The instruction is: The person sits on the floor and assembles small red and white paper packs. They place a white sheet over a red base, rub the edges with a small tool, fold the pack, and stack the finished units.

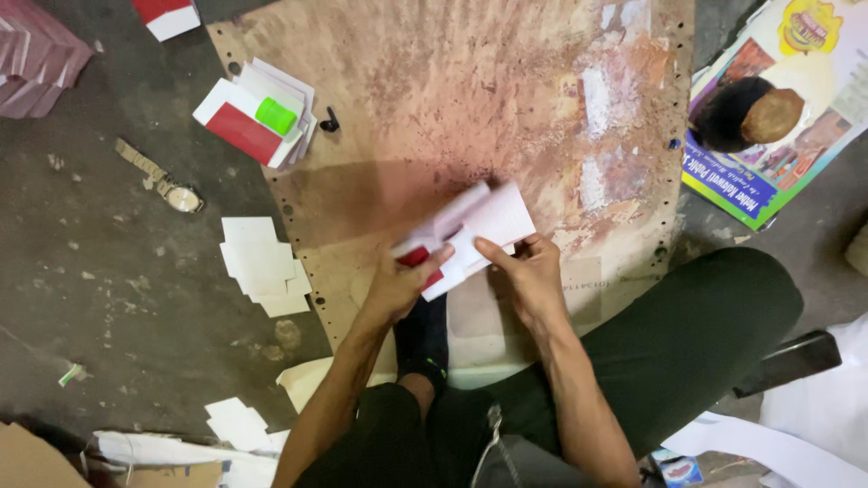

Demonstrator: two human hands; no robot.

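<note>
We pinch a small stack of white cards (470,237) with both sets of fingers closed on it; the left hand (402,285) clamps the red-marked end, the right hand (529,276) steadies the near edge, so the cards stay squared above the stained board (506,99); further card piles (262,267) lie left on the floor (99,271), within reach.

Overhead view, person seated on floor. Centre of frame: left hand (398,285) and right hand (533,276) grip folded white card (479,230) with red patch, over stained brown board (470,90). Upper left — stack of red-and-white cards (253,117), green cap (276,116) on top. Wristwatch (167,181) on dark floor at left. Loose white cards (262,267) left of centre. Colourful poster (778,99) upper right.
</note>
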